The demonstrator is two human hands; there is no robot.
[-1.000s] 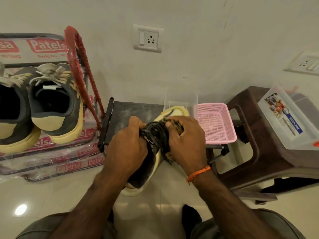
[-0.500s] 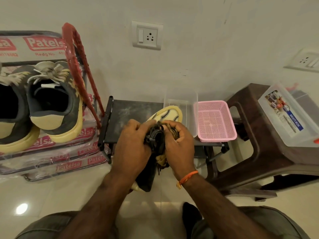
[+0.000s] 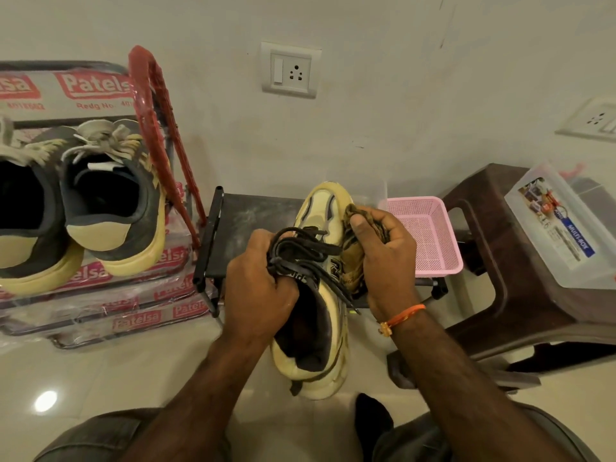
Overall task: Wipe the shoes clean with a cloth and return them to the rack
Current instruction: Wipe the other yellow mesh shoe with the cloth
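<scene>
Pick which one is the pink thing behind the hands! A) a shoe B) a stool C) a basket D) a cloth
C: the pink basket has mesh walls and sits just past the right hand, which presses a brown cloth on the cream shoe that the left hand grips by its laces.
</scene>
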